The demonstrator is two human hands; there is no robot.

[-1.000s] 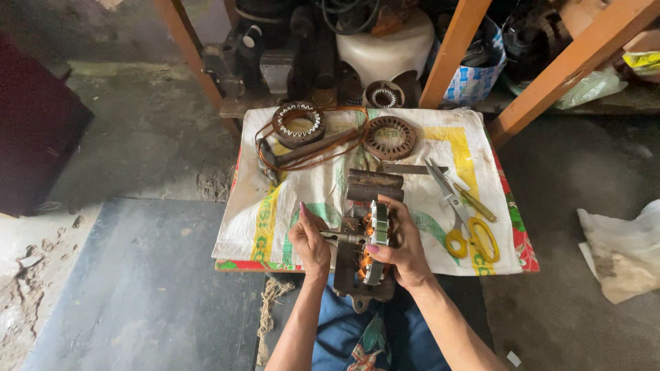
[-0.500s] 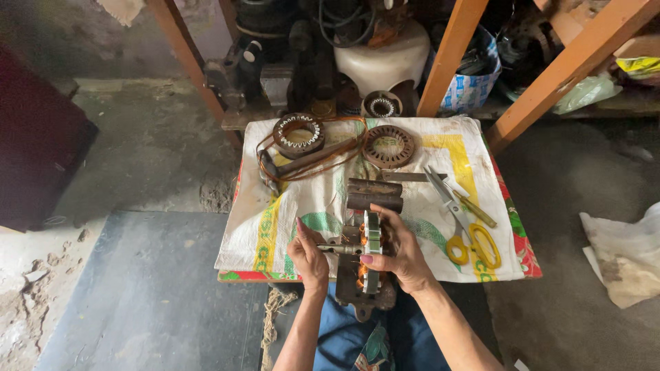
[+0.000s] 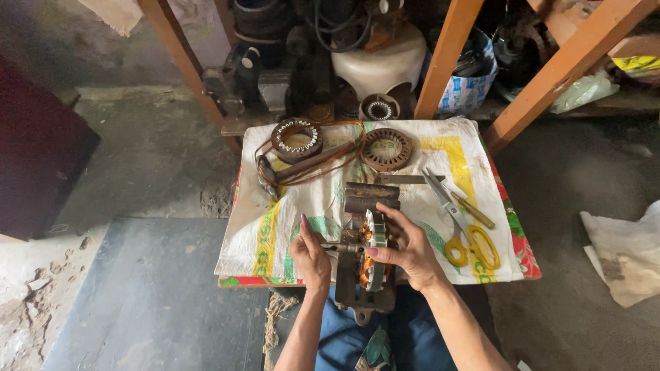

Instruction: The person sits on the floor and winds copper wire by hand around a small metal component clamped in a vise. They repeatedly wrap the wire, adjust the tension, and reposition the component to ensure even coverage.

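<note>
Copper-wound and ringed in pale metal, a motor stator (image 3: 375, 251) stands on edge in a dark metal winding jig (image 3: 361, 275) at the near edge of the desk (image 3: 509, 233), which is draped with a white woven sack. The right hand (image 3: 409, 251) is clamped on the stator, fingers curled over its top and thumb on its near face. The left hand (image 3: 311, 255) sits just to the left of it, its fingers closed together around the short shaft (image 3: 337, 246) that sticks out of the jig's side. Just beyond both hands lie two dark rusty cylinders (image 3: 371, 196), side by side. Farther off, ahead of the left hand, a stator ring with white insulation (image 3: 296, 138) rests beside a loop of brown wire (image 3: 309, 161); ahead of the right hand lies a bare rusty stator core (image 3: 386, 148). To the right of the right hand, near but apart, are yellow-handled scissors (image 3: 462, 227) and a screwdriver (image 3: 473, 211). Orange wooden posts (image 3: 447, 48) rise behind the desk.
</note>
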